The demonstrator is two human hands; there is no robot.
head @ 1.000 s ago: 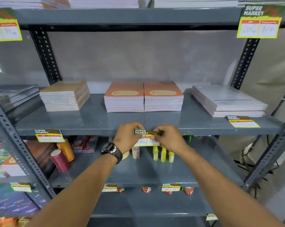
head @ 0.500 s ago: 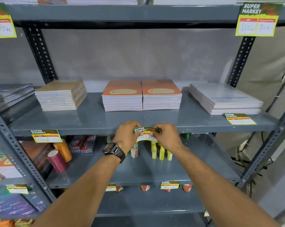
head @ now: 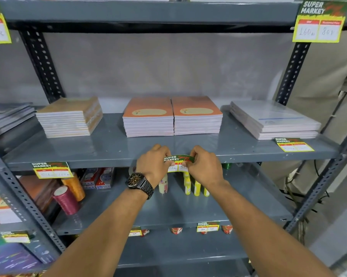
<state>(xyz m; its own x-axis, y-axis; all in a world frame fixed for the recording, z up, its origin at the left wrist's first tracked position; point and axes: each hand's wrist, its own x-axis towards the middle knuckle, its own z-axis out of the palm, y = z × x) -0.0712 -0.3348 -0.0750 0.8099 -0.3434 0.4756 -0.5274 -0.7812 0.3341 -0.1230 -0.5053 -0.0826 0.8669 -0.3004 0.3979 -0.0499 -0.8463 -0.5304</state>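
Pinching a price tag (head: pixel 178 164) between them, left hand (head: pixel 153 164) and right hand (head: pixel 205 166) are holding it against the shelf edge (head: pixel 108 163), fingers curled.

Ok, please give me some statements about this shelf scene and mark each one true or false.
Both the left hand and the right hand pinch one price label at the shelf edge. True.
The watch sits on the right wrist. False: it is on the left wrist.
Two orange notebook stacks lie side by side behind the label. True.
The yellow bottles stand beside the notebooks. False: they stand one shelf lower.
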